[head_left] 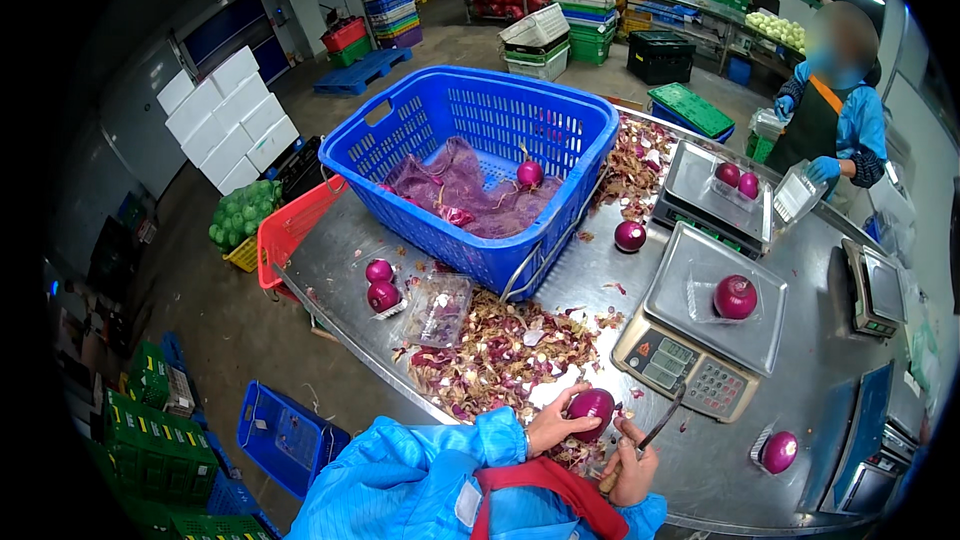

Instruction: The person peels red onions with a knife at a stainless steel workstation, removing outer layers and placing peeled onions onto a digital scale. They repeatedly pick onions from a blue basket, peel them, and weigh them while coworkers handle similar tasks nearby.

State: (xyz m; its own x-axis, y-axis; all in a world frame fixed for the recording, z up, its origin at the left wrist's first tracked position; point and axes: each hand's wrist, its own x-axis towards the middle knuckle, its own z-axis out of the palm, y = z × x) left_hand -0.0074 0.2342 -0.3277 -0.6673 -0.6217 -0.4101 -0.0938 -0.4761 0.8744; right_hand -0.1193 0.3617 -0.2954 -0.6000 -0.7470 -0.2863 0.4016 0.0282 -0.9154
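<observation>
My left hand (556, 425) grips a red onion (591, 412) over a heap of loose skins (500, 360) on the steel table. Beside it, my right hand (632, 465) is closed on a knife (663, 424), its blade angled up to the right and its thumb near the onion. Just beyond my hands is a scale (655, 350) with a red onion (735, 297) in a clear tray on its pan. Another onion (778, 452) sits in a small tray at the right, and two more (383, 294) lie by a clear container (440, 310) at the left.
A large blue basket (390, 230) with mesh sacks fills the table's back left. A co-worker (830, 115) in blue gloves stands at the back right, near a second scale (705, 205). Crates (150, 450), a blue bin (285, 440) and white boxes (225, 115) stand on the floor to the left.
</observation>
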